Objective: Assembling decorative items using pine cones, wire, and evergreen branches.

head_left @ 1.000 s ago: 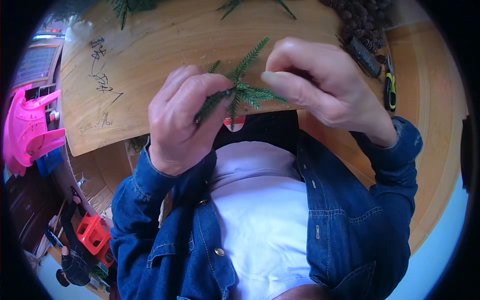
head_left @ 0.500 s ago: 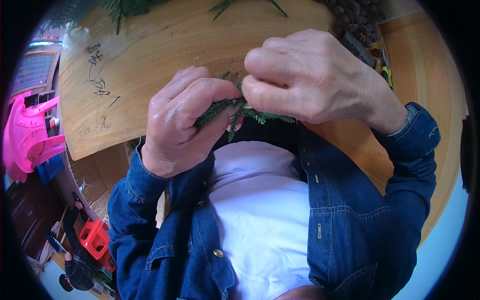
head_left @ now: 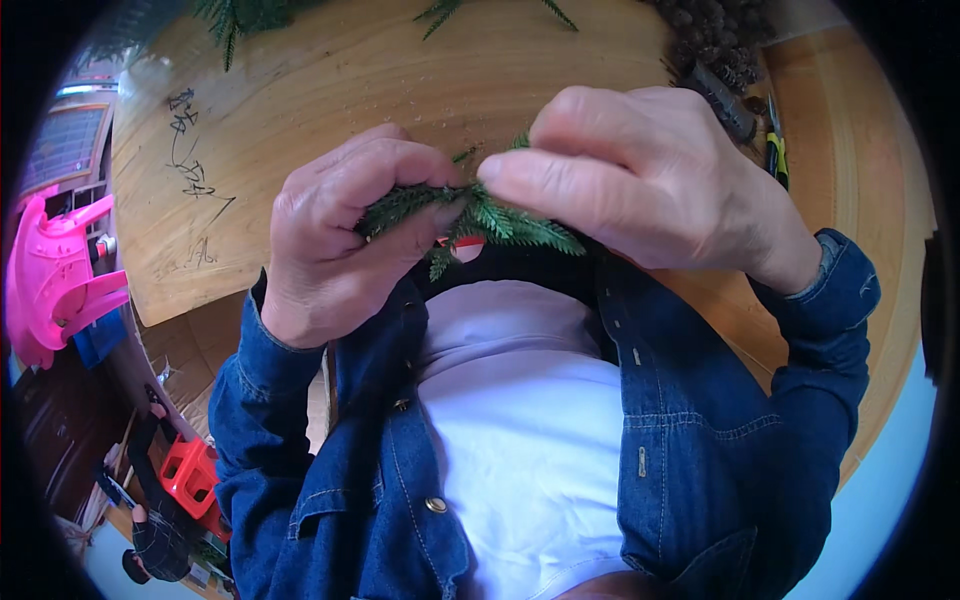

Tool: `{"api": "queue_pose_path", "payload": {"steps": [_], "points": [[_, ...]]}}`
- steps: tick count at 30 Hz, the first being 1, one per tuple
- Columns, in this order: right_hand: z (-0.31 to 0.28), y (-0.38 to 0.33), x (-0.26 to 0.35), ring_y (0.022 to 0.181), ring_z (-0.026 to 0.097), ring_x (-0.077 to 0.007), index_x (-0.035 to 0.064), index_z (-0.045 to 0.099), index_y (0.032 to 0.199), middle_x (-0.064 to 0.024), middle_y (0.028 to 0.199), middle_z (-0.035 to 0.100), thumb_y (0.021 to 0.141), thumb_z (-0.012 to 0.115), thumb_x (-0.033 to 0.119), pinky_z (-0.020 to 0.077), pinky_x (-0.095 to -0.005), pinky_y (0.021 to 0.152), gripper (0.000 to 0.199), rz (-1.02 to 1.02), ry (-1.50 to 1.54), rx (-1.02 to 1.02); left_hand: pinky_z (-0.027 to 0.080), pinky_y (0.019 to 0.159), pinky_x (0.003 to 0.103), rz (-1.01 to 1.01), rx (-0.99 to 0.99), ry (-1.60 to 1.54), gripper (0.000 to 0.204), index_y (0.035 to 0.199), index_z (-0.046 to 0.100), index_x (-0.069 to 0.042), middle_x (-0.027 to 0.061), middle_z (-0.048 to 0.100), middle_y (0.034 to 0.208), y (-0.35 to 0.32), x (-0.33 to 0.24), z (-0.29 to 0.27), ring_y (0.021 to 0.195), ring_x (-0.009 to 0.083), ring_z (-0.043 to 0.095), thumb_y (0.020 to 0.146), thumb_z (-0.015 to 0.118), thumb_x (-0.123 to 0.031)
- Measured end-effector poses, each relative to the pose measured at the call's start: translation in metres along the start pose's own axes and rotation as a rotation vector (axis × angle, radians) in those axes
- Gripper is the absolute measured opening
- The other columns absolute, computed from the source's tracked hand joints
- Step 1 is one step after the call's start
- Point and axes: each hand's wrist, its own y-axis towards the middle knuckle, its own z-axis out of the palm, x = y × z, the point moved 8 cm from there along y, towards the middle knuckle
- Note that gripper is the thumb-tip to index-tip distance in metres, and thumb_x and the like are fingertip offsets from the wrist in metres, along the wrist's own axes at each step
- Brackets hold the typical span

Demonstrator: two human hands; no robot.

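Note:
My left hand (head_left: 350, 225) is closed round a green evergreen sprig (head_left: 510, 226), its thumb and forefinger pinching the middle. Feathery side twigs fan out from that pinch, to the right and downward. My right hand (head_left: 650, 180) is closed at the sprig's upper right, thumb and fingers together on its needles. A bit of green shows above the right thumb; what exactly lies between those fingers is partly hidden. Both hands are raised in front of my body, over the near edge of the wooden table (head_left: 330, 90).
More evergreen branches (head_left: 240, 22) lie at the table's far side. Pine cones (head_left: 715, 35) are heaped at the far right, near a dark cylinder (head_left: 722, 100) and a yellow-black handled tool (head_left: 775, 155). A pink plastic chair (head_left: 60, 280) and a red stool (head_left: 190, 475) stand left. Another person (head_left: 160, 540) is at lower left.
My right hand has moved slightly right and down, and my left hand slightly left. More of the sprig's side twigs show between them.

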Motion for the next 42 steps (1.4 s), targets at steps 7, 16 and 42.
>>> {"api": "queue_pose_path", "payload": {"steps": [7,16,42], "points": [[0.002,0.009,0.019,0.056,0.051,-0.0104,0.0088,0.064,0.088,-0.0016,0.073,0.052,0.068,0.07,0.008,0.0369,-0.0228,0.041,0.021,-0.261,-0.083,0.061,0.043,0.064,0.026,-0.322,0.262,-0.5,0.014,0.088,0.06,0.001,0.0061,0.058,0.077,-0.005,0.017,0.019,0.071,0.016,0.056,0.077,0.068,0.0],[0.012,0.005,0.033,0.054,0.048,-0.0075,0.0092,0.059,0.08,0.0003,0.072,0.051,0.066,0.067,0.011,0.0336,-0.0211,0.041,0.016,-0.321,-0.131,0.088,0.043,0.066,0.027,-0.292,0.482,-0.565,0.012,0.087,0.061,0.001,0.006,0.058,0.077,-0.004,0.013,0.03,0.074,0.0151,0.056,0.078,0.067,-0.002],[0.016,-0.02,-0.008,0.058,0.047,-0.0065,-0.0019,0.058,0.091,-0.0022,0.067,0.051,0.082,0.068,0.004,0.0363,-0.0199,0.048,0.015,0.49,0.269,-0.23,0.045,0.06,0.027,-0.124,-0.158,-0.062,0.017,0.088,0.06,0.0,0.0087,0.057,0.074,-0.007,-0.001,0.004,0.067,0.0185,0.057,0.075,0.069,0.003]]}}
